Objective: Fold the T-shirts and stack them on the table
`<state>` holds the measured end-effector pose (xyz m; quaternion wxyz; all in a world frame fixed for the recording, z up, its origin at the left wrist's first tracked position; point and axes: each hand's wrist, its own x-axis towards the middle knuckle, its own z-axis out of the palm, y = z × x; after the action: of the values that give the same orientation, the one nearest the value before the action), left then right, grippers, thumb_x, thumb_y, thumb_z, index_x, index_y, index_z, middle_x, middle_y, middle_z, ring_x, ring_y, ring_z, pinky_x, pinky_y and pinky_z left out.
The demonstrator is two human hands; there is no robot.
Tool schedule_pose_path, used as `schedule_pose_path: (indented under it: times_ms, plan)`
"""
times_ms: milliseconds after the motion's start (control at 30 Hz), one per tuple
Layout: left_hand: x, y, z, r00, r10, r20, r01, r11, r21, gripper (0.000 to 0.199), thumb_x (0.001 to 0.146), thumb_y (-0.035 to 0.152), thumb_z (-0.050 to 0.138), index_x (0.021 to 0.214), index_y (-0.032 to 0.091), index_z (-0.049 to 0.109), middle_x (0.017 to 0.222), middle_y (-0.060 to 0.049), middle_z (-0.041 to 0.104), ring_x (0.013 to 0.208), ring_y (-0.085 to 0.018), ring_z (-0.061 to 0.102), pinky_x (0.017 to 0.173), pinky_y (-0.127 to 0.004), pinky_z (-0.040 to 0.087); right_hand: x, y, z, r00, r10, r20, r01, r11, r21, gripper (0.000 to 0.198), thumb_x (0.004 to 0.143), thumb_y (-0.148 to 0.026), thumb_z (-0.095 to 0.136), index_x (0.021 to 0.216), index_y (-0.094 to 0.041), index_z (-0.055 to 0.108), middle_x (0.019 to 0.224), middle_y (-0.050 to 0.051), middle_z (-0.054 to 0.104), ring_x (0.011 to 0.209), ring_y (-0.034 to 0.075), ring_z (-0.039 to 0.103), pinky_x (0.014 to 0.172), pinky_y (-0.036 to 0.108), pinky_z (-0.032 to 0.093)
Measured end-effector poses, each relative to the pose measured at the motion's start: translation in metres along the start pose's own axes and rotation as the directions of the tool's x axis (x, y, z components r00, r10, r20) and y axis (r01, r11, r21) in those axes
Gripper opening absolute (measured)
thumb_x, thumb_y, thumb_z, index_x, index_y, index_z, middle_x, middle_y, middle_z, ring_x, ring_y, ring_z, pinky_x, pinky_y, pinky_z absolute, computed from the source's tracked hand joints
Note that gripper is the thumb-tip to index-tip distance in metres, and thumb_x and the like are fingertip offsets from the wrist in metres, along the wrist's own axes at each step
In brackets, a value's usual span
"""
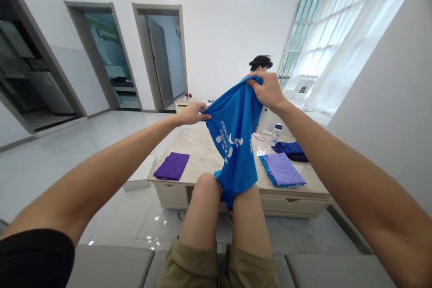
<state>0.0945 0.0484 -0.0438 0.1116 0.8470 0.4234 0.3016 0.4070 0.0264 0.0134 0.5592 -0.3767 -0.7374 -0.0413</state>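
Note:
A blue shirt (232,130) with white print hangs between my two hands in front of my knees. My left hand (192,114) pinches one edge of it on the left. Higher up, my right hand (268,90) grips the top right corner, fingers closed on the cloth. The lower end drapes between and over my knees. Beyond it, on the low table (182,144), lie a folded purple cloth (172,165) to the left and a folded lavender cloth (285,168) on top of blue cloth to the right.
Dark navy cloth (292,150) and a clear bottle (277,132) stand farther back on the table's right side. A person (261,62) is behind the shirt, mostly hidden. A white box (139,175) lies on the floor by the table's left end. I sit on a grey seat (111,265).

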Motion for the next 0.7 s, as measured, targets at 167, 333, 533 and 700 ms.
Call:
schedule_pose_path:
  times_ms: [167, 333, 533, 700]
  plan:
    - [0.02, -0.008, -0.045, 0.994, -0.093, -0.055, 0.099, 0.987, 0.125, 0.025, 0.075, 0.031, 0.093, 0.084, 0.023, 0.071, 0.094, -0.005, 0.075, 0.107, -0.03, 0.072, 0.097, -0.036, 0.056, -0.015, 0.021, 0.0, 0.991, 0.129, 0.018, -0.129, 0.991, 0.031, 0.028, 0.1, -0.032, 0.073, 0.105, -0.006, 0.08, 0.102, 0.012, 0.079, 0.104, 0.026, 0.071, 0.104, 0.048, 0.058]
    - [0.032, 0.02, -0.018, 0.998, 0.058, -0.016, -0.059, 0.995, -0.077, 0.044, 0.074, 0.039, 0.095, 0.107, 0.02, 0.074, 0.115, -0.011, 0.077, 0.116, -0.029, 0.072, 0.105, -0.041, 0.057, -0.023, 0.011, 0.029, 0.987, 0.104, 0.119, -0.113, 0.991, 0.072, 0.028, 0.099, -0.035, 0.074, 0.104, -0.008, 0.08, 0.105, 0.012, 0.081, 0.105, 0.027, 0.072, 0.106, 0.049, 0.057]
    - [0.042, 0.054, 0.065, 0.978, 0.187, 0.097, -0.124, 0.881, -0.456, 0.067, 0.066, 0.055, 0.098, 0.117, 0.016, 0.079, 0.12, -0.012, 0.083, 0.117, -0.036, 0.075, 0.104, -0.048, 0.061, -0.029, -0.003, 0.034, 0.978, 0.088, 0.187, -0.124, 0.975, 0.187, 0.032, 0.091, -0.049, 0.083, 0.098, -0.018, 0.081, 0.102, 0.009, 0.081, 0.106, 0.029, 0.073, 0.105, 0.047, 0.058]
    - [0.043, 0.059, 0.077, 0.994, 0.109, -0.029, -0.11, 0.878, -0.467, 0.043, 0.063, 0.045, 0.099, 0.088, 0.015, 0.082, 0.092, -0.006, 0.083, 0.1, -0.034, 0.078, 0.092, -0.043, 0.065, -0.06, 0.018, 0.02, 0.957, 0.238, 0.168, -0.286, 0.878, 0.385, 0.058, 0.093, -0.071, 0.077, 0.131, -0.027, 0.074, 0.113, 0.005, 0.079, 0.117, 0.027, 0.072, 0.099, 0.04, 0.061]
